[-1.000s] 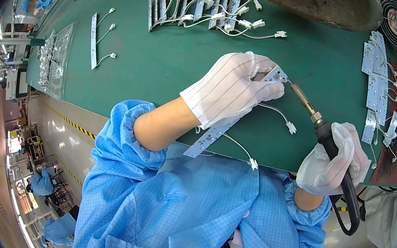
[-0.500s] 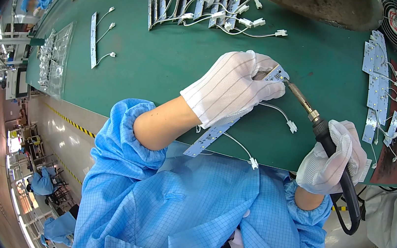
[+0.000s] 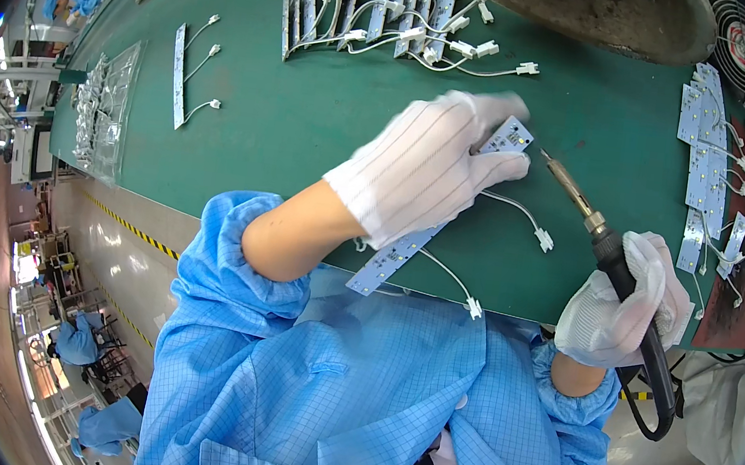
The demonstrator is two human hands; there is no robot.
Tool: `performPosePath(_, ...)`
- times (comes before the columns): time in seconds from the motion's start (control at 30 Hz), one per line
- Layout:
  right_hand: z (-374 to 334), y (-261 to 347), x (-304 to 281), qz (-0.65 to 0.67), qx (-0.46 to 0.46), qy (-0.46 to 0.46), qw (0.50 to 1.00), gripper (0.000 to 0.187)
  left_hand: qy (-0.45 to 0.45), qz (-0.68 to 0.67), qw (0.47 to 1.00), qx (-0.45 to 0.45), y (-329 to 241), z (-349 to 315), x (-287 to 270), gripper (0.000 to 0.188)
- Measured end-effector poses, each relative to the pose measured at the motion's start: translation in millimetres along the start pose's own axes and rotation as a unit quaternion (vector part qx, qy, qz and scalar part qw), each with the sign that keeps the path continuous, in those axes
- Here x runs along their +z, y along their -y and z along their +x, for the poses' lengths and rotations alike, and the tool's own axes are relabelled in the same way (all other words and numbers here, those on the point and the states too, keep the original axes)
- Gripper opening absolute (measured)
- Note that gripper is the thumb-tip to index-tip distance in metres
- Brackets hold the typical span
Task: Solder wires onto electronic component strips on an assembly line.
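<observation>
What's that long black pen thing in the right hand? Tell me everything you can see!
It looks like a black-handled, pen-shaped soldering iron. Its metal barrel is brownish and narrows to a thin pointed tip; at the bottom, a black cord bends round. The white-gloved right hand grips the handle. It slants, tip toward the picture's upper left. The tip points near the end of a flat white circuit strip, with a small gap showing between.

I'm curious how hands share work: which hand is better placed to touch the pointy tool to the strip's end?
Probably the right hand: it holds the soldering iron, whose tip points toward the LED strip, just apart from its upper end. The left hand holds the strip.
</observation>
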State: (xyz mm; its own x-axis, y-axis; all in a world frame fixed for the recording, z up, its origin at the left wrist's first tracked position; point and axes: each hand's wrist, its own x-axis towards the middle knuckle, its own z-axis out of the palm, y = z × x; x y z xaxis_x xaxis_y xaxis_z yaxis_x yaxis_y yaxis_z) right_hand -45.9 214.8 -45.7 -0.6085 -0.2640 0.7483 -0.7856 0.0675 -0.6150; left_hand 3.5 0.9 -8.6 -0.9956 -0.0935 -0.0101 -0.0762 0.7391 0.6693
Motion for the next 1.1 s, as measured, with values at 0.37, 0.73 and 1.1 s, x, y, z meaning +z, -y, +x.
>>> performPosePath(0.37, 7.6, 14.9, 14.5, -0.258, -0.029, -0.023, 0.965, 0.018, 0.072, 0.255, 0.951, -0.158, -15.0, -63.2, -32.2, 0.044)
performPosePath(0.73, 4.3, 18.8, 7.1, -0.357, -0.102, 0.031, 0.928, 0.020, -0.372, -0.008, 0.843, -0.388, 177.4, -128.7, -221.5, 0.033)
performPosePath(1.1, 13.3, 14.2, 16.5, -0.303, -0.189, 0.045, 0.933, 0.038, -0.357, 0.241, 0.822, -0.372, 172.3, -83.4, -195.5, 0.038)
